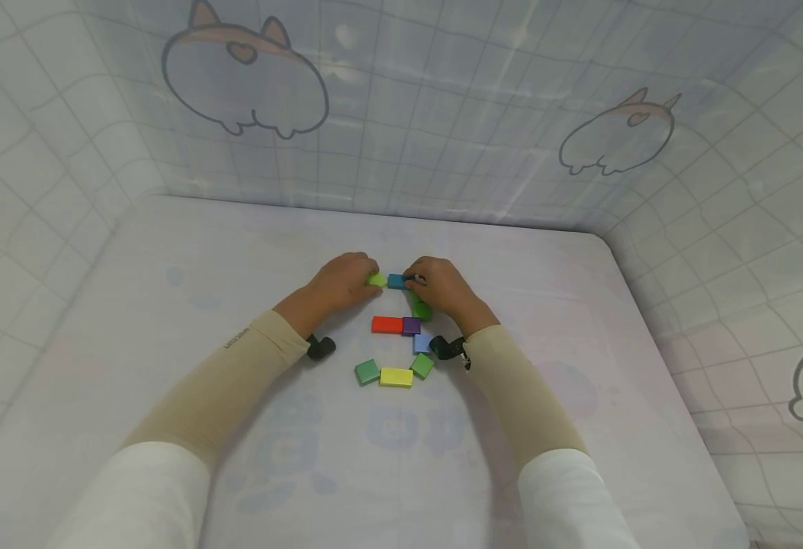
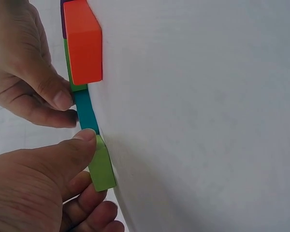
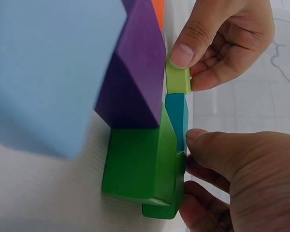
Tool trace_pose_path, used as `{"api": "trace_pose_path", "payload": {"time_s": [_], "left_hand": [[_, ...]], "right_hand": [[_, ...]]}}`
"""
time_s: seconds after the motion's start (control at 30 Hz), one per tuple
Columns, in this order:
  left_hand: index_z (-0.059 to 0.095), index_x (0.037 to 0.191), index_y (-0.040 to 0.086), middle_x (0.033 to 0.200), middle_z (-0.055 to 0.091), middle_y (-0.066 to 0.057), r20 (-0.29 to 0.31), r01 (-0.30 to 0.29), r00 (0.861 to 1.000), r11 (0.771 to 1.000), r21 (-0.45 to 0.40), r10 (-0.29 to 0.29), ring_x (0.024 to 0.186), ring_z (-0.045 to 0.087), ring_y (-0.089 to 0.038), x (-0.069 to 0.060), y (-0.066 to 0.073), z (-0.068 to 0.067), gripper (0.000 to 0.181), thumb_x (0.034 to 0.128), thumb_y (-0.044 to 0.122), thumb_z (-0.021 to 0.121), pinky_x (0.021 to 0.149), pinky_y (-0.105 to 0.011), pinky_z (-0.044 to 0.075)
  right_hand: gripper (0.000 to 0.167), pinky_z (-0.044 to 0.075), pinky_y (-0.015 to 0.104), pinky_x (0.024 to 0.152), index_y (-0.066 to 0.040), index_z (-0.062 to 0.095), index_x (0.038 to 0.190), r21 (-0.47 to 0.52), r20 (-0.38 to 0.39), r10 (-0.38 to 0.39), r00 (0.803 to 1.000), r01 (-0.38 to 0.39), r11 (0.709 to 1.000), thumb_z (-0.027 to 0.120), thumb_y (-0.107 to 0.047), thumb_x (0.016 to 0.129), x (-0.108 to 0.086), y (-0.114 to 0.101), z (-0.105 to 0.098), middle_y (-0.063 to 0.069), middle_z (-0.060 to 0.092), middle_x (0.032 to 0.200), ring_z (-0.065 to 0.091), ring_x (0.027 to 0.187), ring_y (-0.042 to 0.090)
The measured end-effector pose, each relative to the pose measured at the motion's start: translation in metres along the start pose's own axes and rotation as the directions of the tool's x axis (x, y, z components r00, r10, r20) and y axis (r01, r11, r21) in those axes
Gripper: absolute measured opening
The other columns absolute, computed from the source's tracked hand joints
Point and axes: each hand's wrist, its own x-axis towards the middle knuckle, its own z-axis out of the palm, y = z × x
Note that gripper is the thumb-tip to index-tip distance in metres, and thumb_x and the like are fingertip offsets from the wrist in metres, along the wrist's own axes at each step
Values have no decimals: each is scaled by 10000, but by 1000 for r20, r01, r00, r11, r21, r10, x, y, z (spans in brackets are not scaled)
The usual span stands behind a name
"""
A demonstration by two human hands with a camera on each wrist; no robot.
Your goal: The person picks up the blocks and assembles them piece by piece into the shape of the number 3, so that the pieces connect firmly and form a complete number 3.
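My left hand (image 1: pixel 346 280) pinches a light-green block (image 2: pixel 102 166) between thumb and fingers at the far left end of the block row. Beside it lies a blue block (image 1: pixel 396 281), close to the light-green one. My right hand (image 1: pixel 444 287) has its thumb and curled fingers at the right end of the blue block, seen in the right wrist view (image 3: pixel 266 169). Its fingers partly hide that end. Just below, green blocks (image 1: pixel 421 310) run down toward a purple block (image 1: pixel 411 326), which touches a red block (image 1: pixel 387 325).
Nearer the body lie a light-blue block (image 1: pixel 422 344), a green block (image 1: pixel 422 366), a yellow block (image 1: pixel 396 377) and another green block (image 1: pixel 367 372), forming a curve. A pale cloth (image 1: pixel 545 496) covers the surface. Patterned curtains (image 1: pixel 401 137) stand around its back and sides.
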Motion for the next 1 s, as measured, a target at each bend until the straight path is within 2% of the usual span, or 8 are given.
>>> {"api": "trace_pose_path", "payload": {"time_s": [0.23,0.6,0.87,1.0], "left_hand": [[629,1278,55,1148,641,-73,5,2,1000,1000,2,-2,1040,579,-231,1,3,1,456,919,321,719,969,-389,513],[629,1286,50,1162,645,-81,7,-27,1000,999,21,27,1049,579,-236,0,6,1,456,927,318,710,976,-391,509],[555,1370,61,1331,582,-106,7,41,999,999,14,-41,1234,531,-275,-6,-1,-1,600,902,401,714,1065,-452,457],[536,1391,46,1362,561,-132,-31,33,999,999,27,-32,1261,517,-299,-9,-1,-6,617,908,391,707,1070,-470,452]], "right_hand": [[230,518,347,985,-119,738,1172,0,-21,-15,1000,15,1000,669,-192,965,-2,2,2,20,675,1205,608,1088,175],[237,514,349,989,-116,732,1179,5,-29,-13,1000,13,1000,672,-194,963,-4,4,3,27,671,1224,610,1102,178],[264,511,365,1002,-129,712,1219,54,-52,-12,999,15,998,638,-222,984,-7,0,-1,25,647,1281,613,1157,200],[276,523,374,974,-122,703,1232,66,-94,3,996,4,998,625,-230,991,-13,2,-7,29,645,1278,618,1127,208]]}}
